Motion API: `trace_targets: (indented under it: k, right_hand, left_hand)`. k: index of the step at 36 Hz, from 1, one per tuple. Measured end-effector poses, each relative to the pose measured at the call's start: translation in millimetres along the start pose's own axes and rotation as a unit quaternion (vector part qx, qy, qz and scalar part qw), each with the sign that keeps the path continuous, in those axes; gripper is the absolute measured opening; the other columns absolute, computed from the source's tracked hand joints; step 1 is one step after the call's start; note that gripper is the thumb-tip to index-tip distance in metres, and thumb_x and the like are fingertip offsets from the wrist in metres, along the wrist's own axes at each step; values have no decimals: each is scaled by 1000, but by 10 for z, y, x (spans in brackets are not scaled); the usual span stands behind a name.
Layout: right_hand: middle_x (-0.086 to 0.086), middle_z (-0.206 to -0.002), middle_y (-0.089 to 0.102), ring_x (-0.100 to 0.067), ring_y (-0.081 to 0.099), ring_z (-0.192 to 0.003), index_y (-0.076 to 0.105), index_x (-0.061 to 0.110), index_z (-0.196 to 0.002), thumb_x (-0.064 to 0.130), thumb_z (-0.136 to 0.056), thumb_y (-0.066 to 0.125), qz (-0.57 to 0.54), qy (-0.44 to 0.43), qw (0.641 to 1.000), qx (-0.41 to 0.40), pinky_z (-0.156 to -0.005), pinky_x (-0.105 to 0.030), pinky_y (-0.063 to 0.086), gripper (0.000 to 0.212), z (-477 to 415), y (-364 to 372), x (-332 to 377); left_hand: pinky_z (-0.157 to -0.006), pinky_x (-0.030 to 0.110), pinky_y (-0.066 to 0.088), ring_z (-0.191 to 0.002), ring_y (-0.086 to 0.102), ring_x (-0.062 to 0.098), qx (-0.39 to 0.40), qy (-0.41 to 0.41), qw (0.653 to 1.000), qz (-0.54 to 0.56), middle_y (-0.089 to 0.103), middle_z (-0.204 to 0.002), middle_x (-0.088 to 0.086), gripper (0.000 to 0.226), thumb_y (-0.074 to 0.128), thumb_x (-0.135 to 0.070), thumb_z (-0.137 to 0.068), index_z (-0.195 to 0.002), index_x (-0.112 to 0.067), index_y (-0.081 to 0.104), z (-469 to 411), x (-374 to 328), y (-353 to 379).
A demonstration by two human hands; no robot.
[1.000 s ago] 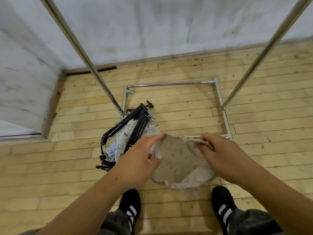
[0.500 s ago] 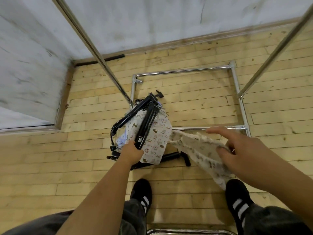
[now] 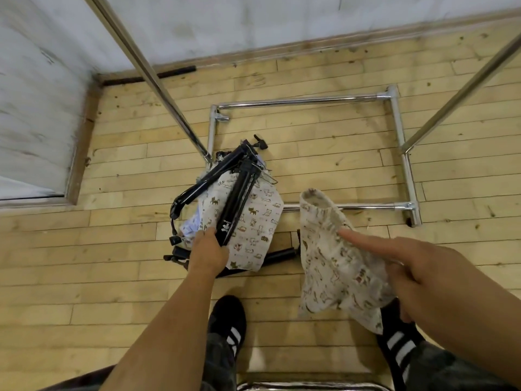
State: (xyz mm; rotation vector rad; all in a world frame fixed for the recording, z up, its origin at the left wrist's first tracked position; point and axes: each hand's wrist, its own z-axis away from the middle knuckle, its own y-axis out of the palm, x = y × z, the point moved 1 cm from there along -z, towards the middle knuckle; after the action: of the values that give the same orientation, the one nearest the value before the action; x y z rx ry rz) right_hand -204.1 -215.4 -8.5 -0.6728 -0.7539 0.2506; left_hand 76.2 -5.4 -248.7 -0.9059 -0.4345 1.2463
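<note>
Below, a plank floor [image 3: 84, 277] meets a pale wall [image 3: 253, 21].
Left hand [image 3: 208, 249] grips the tripod [image 3: 239, 190] beside the chrome rack [image 3: 296, 101]; right hand [image 3: 417, 272] pinches a cloth [image 3: 329, 258], forefinger straight; cloth hangs above the floor.

The plank floor [image 3: 338, 153] bears a chrome rack base [image 3: 298, 102]; also a black tripod [image 3: 236, 198].

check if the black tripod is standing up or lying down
Lying down: the black tripod rests tipped over on printed clothes on the wooden floor, left hand holding one leg.
</note>
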Motion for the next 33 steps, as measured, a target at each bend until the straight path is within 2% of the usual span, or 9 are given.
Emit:
trace_targets:
  k: [3,7,12,17,21,25,28,31,33]
  right_hand:
    - [16,-95,53,31,41,-93,26,76,-122,9,-107,34,9,8,1000,9,-79,-4,42,69,-21,-6,24]
    - [13,-99,59,12,52,-92,21,77,-128,17,-106,41,24,8,999,21,-80,-9,44,67,-13,38,10]
    - [21,-114,53,2,55,-90,16,68,-146,26,-103,50,56,36,996,57,-80,-8,47,69,-29,55,14]
    - [28,-113,45,7,51,-91,20,58,-153,42,-97,62,39,41,997,61,-71,-8,44,72,-45,40,-33]
    - [26,-113,44,7,49,-92,17,53,-156,46,-94,65,47,43,996,60,-76,-10,43,78,-42,22,-12]
    - [23,-113,43,9,47,-90,13,52,-157,48,-95,63,55,49,995,61,-71,-8,43,80,-43,5,3]
    - [28,-106,40,9,45,-89,14,50,-158,51,-93,65,58,51,995,60,-69,-7,40,82,-49,-1,-22]
    - [25,-111,42,4,49,-94,17,47,-158,50,-91,67,52,45,996,50,-77,-8,44,84,-54,-31,-30]
    - [20,-120,43,1,51,-101,18,46,-159,49,-90,69,44,39,997,40,-86,-13,47,86,-45,-69,-16]
  left_hand:
    - [-112,49,40,-133,44,38,-7,8,998,58,43,-142,18,60,65,-22,-93,-147,-7,43,-43,-46,74]
    - [-117,57,34,-143,33,44,11,-28,998,56,37,-152,22,71,62,-31,-94,-154,-8,32,-143,30,151]
    - [-113,60,33,-149,19,42,44,-79,994,-60,18,-163,17,81,56,-58,-96,-158,-20,20,-132,24,178]
    - [-105,53,45,-138,37,40,-25,-42,990,-135,37,-147,21,84,65,-64,-88,-146,-9,38,-130,-35,178]
    - [-104,52,48,-133,45,39,29,-45,997,-49,47,-141,19,84,77,-49,-84,-141,-2,37,-113,-112,216]
    - [-92,48,57,-109,63,35,65,-66,995,49,62,-119,15,82,80,-47,-75,-132,-3,40,-73,-176,230]
    - [-83,38,53,-99,63,28,105,-54,989,91,63,-106,5,66,71,-50,-78,-123,-10,43,20,-284,185]
    - [-70,35,51,-85,65,23,146,-30,982,115,67,-92,3,44,64,-49,-81,-106,-12,61,130,-453,15]
    - [-78,39,56,-87,68,26,173,-32,973,147,70,-92,4,31,64,-42,-83,-93,-13,67,227,-574,-147]
